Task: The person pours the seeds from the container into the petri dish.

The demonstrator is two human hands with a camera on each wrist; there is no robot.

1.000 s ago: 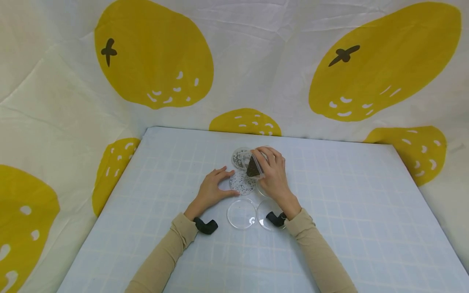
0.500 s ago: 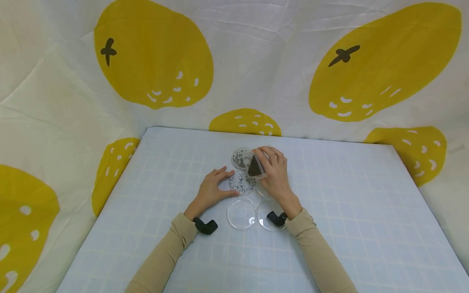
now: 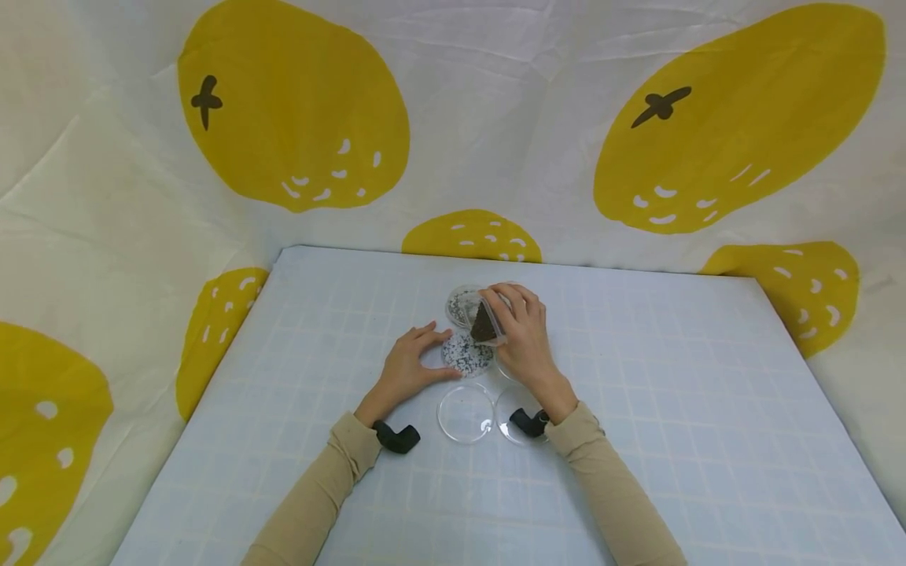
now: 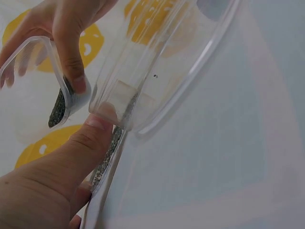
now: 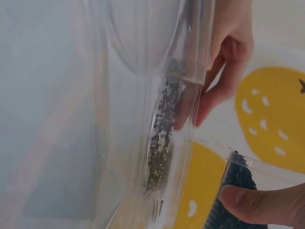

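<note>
My right hand grips a clear plastic container part-filled with dark granules, tilted over a clear petri dish. Dark granules are scattered across that dish's floor. Around the dish's left side my left hand holds the rim, thumb at the front edge and fingers at the far edge. The left thumb touches the dish wall in the left wrist view. The right wrist view shows the granules in the dish through its side, and the right thumb against the container.
Behind stands another petri dish with granules, partly covered by the container. Two clear dishes, a left one and a right one, lie in front. A further dish shows partly under my right hand. A pale checked cloth covers the table.
More dark granules lie in the dish between my left thumb and fingers. The tilted container moves slightly right, then back left. My left hand stays put.
</note>
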